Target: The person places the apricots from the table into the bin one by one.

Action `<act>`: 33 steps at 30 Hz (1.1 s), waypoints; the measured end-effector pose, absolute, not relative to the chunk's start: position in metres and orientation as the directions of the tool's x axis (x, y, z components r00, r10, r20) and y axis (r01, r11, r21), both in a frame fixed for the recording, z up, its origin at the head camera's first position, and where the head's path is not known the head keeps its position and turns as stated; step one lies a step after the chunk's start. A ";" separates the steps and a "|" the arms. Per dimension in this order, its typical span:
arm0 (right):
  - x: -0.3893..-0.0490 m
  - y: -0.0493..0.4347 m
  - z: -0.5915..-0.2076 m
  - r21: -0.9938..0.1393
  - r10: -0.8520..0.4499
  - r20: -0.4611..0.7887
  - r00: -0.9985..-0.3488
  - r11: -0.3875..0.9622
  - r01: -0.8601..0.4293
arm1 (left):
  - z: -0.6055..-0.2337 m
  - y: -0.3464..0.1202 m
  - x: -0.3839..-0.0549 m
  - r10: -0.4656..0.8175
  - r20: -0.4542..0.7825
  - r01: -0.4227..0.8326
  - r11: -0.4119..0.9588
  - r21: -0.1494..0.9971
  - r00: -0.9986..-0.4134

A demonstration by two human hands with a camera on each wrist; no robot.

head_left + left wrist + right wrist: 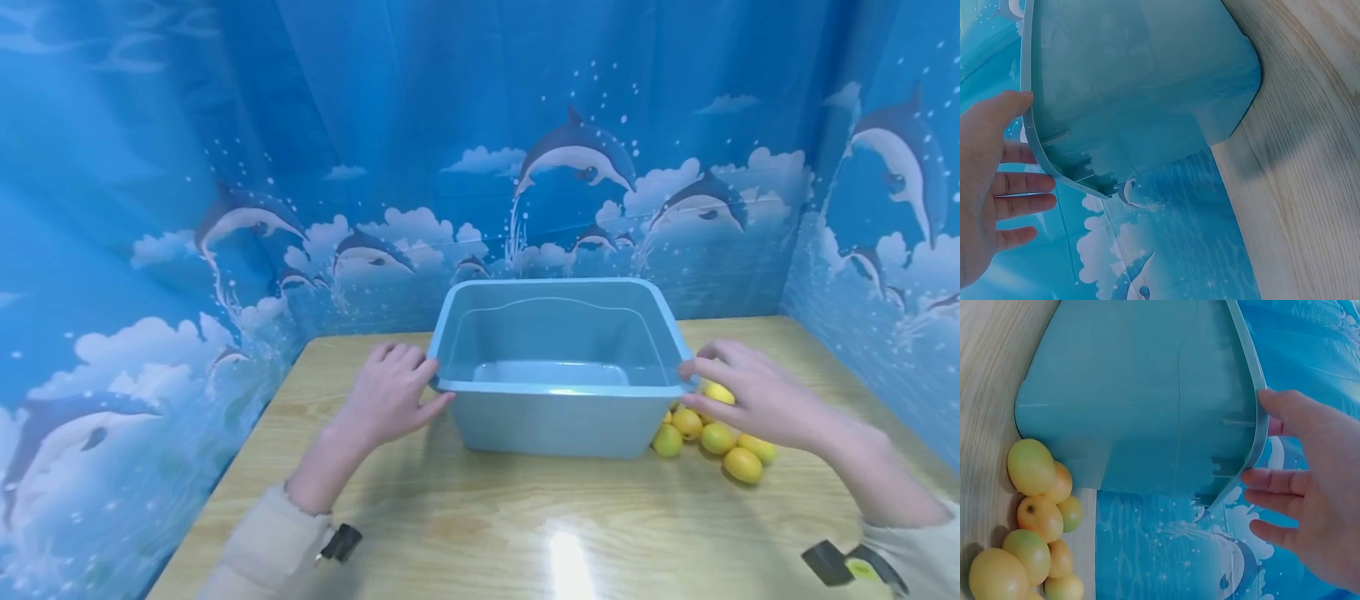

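Observation:
A light blue rectangular plastic bin (555, 423) stands upright on the wooden table, and its inside floor shows bare in the head view. My left hand (392, 393) holds the rim at its left near corner. The left wrist view shows that thumb pressed on the rim (1027, 75), with the other fingers spread beyond it. At the right near corner, my right hand (750, 398) pinches the rim (1260, 419) between thumb and fingers. Several yellow and greenish oval fruits (717, 438) lie beside the bin, partly under the right hand in the head view.
The light wooden table (480, 517) ends at the back and sides against blue curtains (420, 125) printed with dolphins and clouds. One fruit (1030, 467) sits right at the bin's right wall. Black straps with small devices (341, 543) are on both wrists.

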State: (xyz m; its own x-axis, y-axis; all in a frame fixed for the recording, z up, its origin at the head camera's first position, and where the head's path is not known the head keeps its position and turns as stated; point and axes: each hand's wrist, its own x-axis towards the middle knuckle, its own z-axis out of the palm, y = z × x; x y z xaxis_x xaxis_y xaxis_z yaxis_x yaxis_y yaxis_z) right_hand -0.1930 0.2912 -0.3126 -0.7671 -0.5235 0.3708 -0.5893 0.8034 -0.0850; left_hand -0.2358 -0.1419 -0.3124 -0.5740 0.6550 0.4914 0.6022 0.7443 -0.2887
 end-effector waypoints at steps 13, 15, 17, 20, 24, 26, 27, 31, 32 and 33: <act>-0.190 0.304 -0.315 -0.097 -0.523 0.376 -0.765 0.799 -0.594 | -0.311 -0.132 -0.226 0.674 0.498 0.616 0.725 -0.307 -0.546; -0.190 0.305 -0.315 -0.091 -0.527 0.382 -0.759 0.796 -0.598 | -0.311 -0.132 -0.225 0.676 0.500 0.618 0.723 -0.308 -0.542; -0.190 0.306 -0.316 -0.083 -0.529 0.384 -0.757 0.797 -0.599 | -0.311 -0.132 -0.225 0.678 0.502 0.619 0.721 -0.311 -0.537; -0.191 0.306 -0.316 -0.071 -0.531 0.389 -0.753 0.797 -0.600 | -0.310 -0.132 -0.224 0.680 0.507 0.622 0.717 -0.313 -0.529; -0.191 0.305 -0.317 -0.066 -0.537 0.398 -0.744 0.792 -0.607 | -0.310 -0.133 -0.223 0.683 0.509 0.629 0.713 -0.310 -0.524; -0.191 0.305 -0.318 -0.068 -0.541 0.400 -0.740 0.788 -0.612 | -0.310 -0.134 -0.222 0.685 0.508 0.630 0.711 -0.311 -0.522; -0.191 0.305 -0.318 -0.068 -0.543 0.402 -0.738 0.786 -0.615 | -0.309 -0.134 -0.222 0.686 0.507 0.631 0.710 -0.312 -0.522; -0.190 0.305 -0.318 -0.072 -0.545 0.405 -0.735 0.782 -0.619 | -0.309 -0.135 -0.221 0.691 0.503 0.634 0.706 -0.314 -0.520; -0.190 0.305 -0.318 -0.072 -0.544 0.405 -0.735 0.782 -0.619 | -0.308 -0.135 -0.220 0.691 0.502 0.635 0.706 -0.314 -0.520; -0.190 0.304 -0.317 -0.074 -0.542 0.403 -0.738 0.784 -0.617 | -0.308 -0.135 -0.220 0.691 0.502 0.636 0.706 -0.313 -0.520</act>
